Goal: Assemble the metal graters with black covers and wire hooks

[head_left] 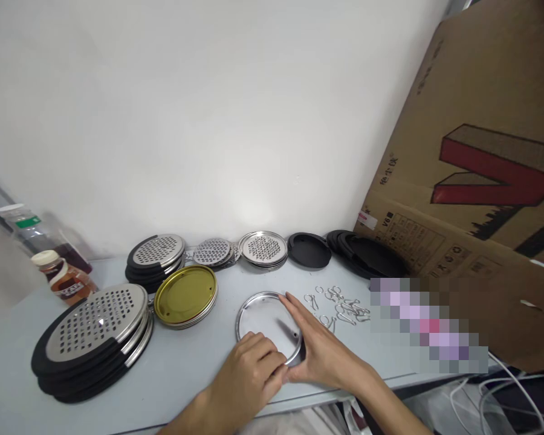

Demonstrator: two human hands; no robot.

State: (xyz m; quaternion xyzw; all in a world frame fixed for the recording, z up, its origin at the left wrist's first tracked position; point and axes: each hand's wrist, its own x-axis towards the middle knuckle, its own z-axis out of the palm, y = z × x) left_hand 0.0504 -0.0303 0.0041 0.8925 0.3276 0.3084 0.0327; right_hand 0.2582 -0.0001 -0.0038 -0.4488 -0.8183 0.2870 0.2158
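A shallow round silver metal lid with a raised rim and small holes lies near the table's front edge. My right hand grips its right side, fingers along the far rim and thumb at the near edge. My left hand is closed at the lid's front rim, its fingertips curled close to the right thumb. What those fingers pinch is hidden. Several small wire rings and hooks lie loose just right of the lid. To its left is a stack topped by a gold-coloured metal lid.
Stacked black-rimmed round graters stand at left, with another grater stack behind. Along the wall are perforated metal discs, a grater-disc stack and black round trays. Bottles stand far left; a cardboard box leans right.
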